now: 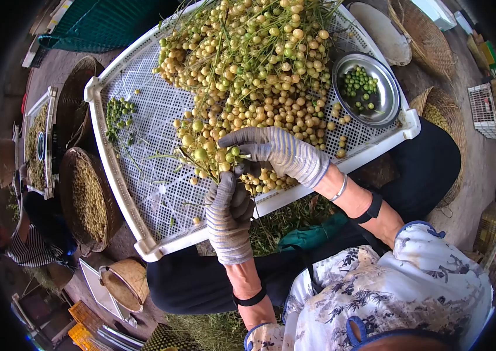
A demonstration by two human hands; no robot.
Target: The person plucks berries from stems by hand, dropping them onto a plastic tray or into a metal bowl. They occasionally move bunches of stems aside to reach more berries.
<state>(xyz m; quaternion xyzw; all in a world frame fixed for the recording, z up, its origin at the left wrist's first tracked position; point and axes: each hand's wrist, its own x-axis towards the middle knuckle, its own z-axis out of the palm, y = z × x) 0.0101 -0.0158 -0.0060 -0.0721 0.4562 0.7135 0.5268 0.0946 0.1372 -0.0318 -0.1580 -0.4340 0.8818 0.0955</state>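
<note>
Both my hands wear striped, soiled grey work gloves. My left hand (228,217) is closed around the lower part of a sprig of small round fruits (200,153), yellow and green, above the near edge of the white tray. My right hand (283,153) reaches in from the right, its index finger and thumb bent around green fruits at the sprig's near end. The exact contact at the fingertips is partly hidden. Loose yellow fruits (271,181) lie beneath my hands on the perforated white tray (142,175).
A big heap of fruit on stems (242,52) covers the tray's far side. A steel bowl (379,108) with green fruits sits at its right; small green fruits (119,117) lie left. Baskets of fruit (89,196) flank the tray. Another person (31,240) is at far left.
</note>
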